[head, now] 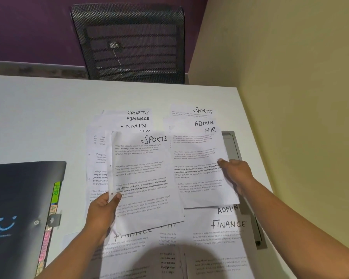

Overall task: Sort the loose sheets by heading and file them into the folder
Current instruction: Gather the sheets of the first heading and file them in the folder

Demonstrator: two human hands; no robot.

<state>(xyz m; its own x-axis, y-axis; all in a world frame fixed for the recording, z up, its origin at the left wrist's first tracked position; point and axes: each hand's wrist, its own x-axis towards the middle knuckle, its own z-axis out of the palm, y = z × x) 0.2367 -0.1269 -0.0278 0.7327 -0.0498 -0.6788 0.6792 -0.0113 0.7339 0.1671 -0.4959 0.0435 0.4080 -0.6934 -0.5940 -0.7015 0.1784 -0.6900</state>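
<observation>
Your left hand [101, 210] is grasping the SPORTS sheet [143, 178] by its edge; your right hand [237, 174] is pinching the HR sheet [199, 164].

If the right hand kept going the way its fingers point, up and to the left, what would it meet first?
The right hand already touches the HR sheet. Sliding on, it would probably reach the SPORTS sheet held up by the left hand, though their relative heights are unclear.
</observation>
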